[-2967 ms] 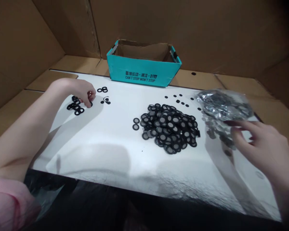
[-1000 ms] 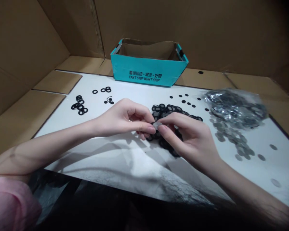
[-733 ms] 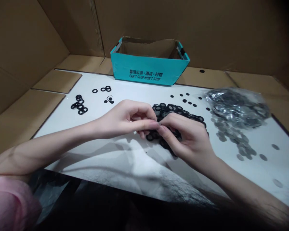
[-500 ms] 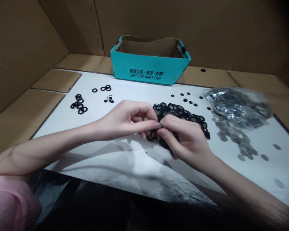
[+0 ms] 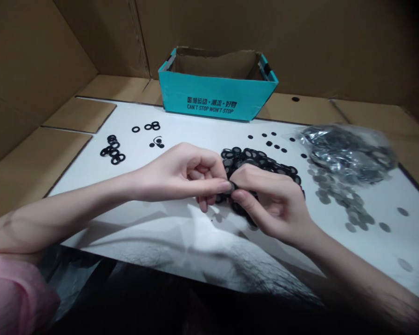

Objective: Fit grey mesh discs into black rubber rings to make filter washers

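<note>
Between the thumbs and forefingers of both hands is a small black ring (image 5: 233, 187), mostly covered by the fingertips. My left hand (image 5: 188, 174) pinches its left side, thumb on top. From the right, my right hand (image 5: 270, 200) pinches the same ring. Whether a grey disc sits inside it I cannot make out. Right behind and partly under my right hand lies a heap of black rings with grey centres (image 5: 261, 160). Loose grey discs (image 5: 342, 197) are spread on the white tabletop (image 5: 153, 232) to the right.
A turquoise cardboard box (image 5: 212, 95) stands at the back. A clear plastic bag of discs (image 5: 349, 151) lies at the right. Black rings (image 5: 113, 151) form a small cluster at the left, and small black discs (image 5: 277, 146) lie scattered behind the heap. Cardboard walls (image 5: 282, 37) surround the table.
Both hands stay together at nearly the same spot. The left fingers have shifted slightly, and the right thumb has moved a little right and down. The view has shifted slightly.
</note>
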Tool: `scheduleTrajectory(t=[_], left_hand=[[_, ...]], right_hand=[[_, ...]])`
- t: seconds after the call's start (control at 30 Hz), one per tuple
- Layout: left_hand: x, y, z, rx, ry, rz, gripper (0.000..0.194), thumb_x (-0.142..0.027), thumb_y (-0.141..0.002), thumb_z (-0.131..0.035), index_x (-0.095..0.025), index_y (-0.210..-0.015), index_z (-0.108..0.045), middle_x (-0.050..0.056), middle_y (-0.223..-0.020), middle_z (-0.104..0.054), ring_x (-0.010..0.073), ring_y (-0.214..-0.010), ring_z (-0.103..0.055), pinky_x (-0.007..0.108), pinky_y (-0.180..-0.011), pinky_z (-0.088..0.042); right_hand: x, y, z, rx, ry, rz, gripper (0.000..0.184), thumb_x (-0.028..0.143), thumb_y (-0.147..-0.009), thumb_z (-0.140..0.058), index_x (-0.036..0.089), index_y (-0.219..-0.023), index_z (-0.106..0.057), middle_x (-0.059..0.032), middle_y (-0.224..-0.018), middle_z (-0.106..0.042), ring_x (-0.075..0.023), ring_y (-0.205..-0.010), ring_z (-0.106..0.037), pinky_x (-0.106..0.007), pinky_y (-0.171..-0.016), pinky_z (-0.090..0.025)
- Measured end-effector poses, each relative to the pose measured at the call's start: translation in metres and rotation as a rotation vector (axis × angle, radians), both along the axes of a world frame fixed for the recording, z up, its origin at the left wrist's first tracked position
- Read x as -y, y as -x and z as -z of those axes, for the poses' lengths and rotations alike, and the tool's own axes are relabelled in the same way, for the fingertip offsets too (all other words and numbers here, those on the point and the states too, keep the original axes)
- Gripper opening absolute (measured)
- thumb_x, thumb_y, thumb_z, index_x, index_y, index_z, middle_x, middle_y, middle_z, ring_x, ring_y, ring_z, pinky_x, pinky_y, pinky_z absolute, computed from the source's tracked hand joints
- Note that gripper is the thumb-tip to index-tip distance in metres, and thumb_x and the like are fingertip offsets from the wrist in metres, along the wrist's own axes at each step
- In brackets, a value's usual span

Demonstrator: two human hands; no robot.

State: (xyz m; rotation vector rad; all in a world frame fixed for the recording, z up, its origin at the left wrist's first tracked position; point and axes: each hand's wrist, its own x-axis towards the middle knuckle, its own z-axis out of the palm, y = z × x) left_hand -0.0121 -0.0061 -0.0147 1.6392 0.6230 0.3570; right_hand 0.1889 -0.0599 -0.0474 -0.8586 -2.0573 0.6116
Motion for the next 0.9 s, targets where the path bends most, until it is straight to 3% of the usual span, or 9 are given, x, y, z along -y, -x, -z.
scheduleTrajectory(t=[0.3, 0.6, 0.77, 0.9], left_hand=[[0.0004, 0.0013, 0.0064, -0.007, -0.114, -0.010, 0.014, -0.023, -0.087, -0.065, -0.011, -0.081, -0.062, -0.001, -0.062, -0.068, 0.0071, -0.055, -0.066, 0.012, -0.054, -0.054], [-0.0037, 0.0022, -0.0009, -0.046, -0.099, 0.078, 0.014, -0.021, -0.087, -0.063, -0.010, -0.079, -0.060, -0.001, -0.059, -0.067, 0.0080, -0.053, -0.067, 0.011, -0.052, -0.052], [-0.0066, 0.0050, -0.0009, -0.078, -0.296, 0.122, 0.012, -0.019, -0.084, -0.064, -0.010, -0.076, -0.061, 0.000, -0.061, -0.065, 0.0068, -0.055, -0.064, 0.011, -0.051, -0.048], [-0.0056, 0.0057, -0.0001, -0.086, -0.481, 0.075, 0.006, -0.013, -0.081, -0.064, -0.009, -0.076, -0.063, -0.002, -0.063, -0.062, 0.0055, -0.057, -0.058, 0.012, -0.055, -0.047]], right_hand=[[0.0001, 0.0014, 0.0039, -0.003, -0.038, -0.010, 0.019, 0.012, -0.090, -0.054, 0.019, -0.073, -0.056, -0.0031, -0.065, -0.060, -0.0135, -0.063, -0.053, -0.030, -0.059, -0.042], [0.0018, 0.0032, 0.0058, -0.014, -0.033, 0.010, 0.020, 0.013, -0.090, -0.054, 0.018, -0.072, -0.054, -0.0027, -0.064, -0.056, -0.0127, -0.063, -0.051, -0.029, -0.058, -0.042], [-0.0009, 0.0020, 0.0029, 0.051, -0.047, -0.016, 0.019, 0.013, -0.091, -0.053, 0.018, -0.073, -0.054, -0.0019, -0.064, -0.056, -0.0122, -0.063, -0.050, -0.029, -0.060, -0.042], [-0.0069, -0.0018, -0.0018, 0.164, -0.092, -0.050, 0.019, 0.015, -0.092, -0.051, 0.019, -0.074, -0.054, -0.0014, -0.064, -0.057, -0.0115, -0.062, -0.048, -0.027, -0.060, -0.040]])
